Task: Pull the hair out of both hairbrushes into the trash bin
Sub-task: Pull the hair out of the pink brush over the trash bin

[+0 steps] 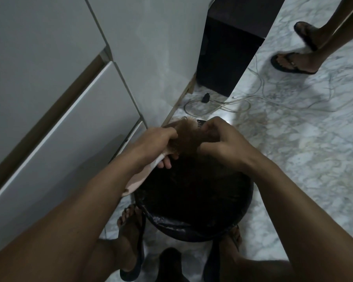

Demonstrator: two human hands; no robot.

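Black bin liner sat right below me, the trash bin planted between my sandalled feet so whatever I pulled free would drop straight in. Its inside was too dark to show what lay there. Above its far rim my left hand had a closed grip on the pale hairbrush, handle angled back toward me, bristle head turned to my other hand. My right hand was pinched tight into the brown hair matted on that head, over the bin's far edge. Second brush? Couldn't pick it out. Beyond, loose cables trailed over the marble floor.
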